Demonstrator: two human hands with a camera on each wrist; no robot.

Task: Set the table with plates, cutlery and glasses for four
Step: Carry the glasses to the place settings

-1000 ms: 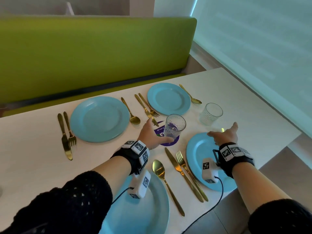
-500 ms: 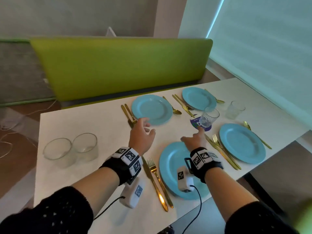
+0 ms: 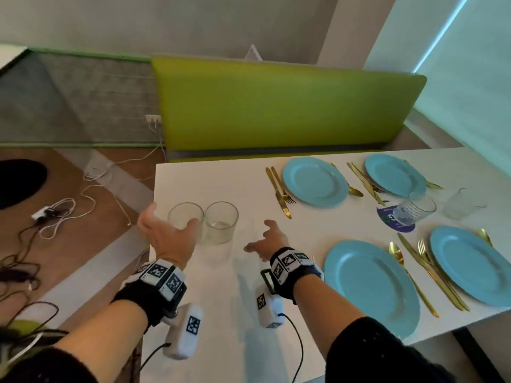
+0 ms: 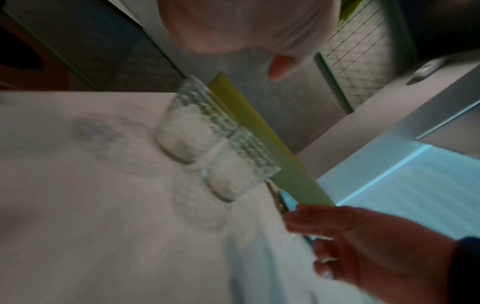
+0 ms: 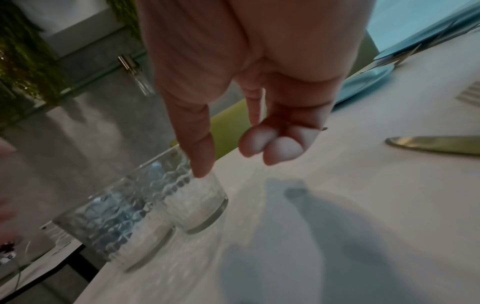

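Observation:
Two clear patterned glasses, the left glass (image 3: 184, 217) and the right glass (image 3: 222, 223), stand side by side at the left end of the white table (image 3: 210, 313). My left hand (image 3: 168, 230) is spread open beside the left glass, thumb up, holding nothing. My right hand (image 3: 257, 236) hovers open just right of the right glass. In the right wrist view its thumb tip (image 5: 203, 166) is close to the right glass (image 5: 200, 197). The left wrist view shows both glasses (image 4: 192, 125) free of any grip. Several blue plates (image 3: 315, 182) lie set with gold cutlery (image 3: 282, 192).
Two more glasses stand between the plates at right, one (image 3: 414, 211) on a purple sticker, one (image 3: 464, 203) beside it. A green bench back (image 3: 276, 106) runs behind the table. Cables (image 3: 58, 214) lie on the floor left of the table's edge.
My left hand let go of the glass on the purple sticker. Both hands moved left across the table to the two glasses at its left end, and the view turned left with them.

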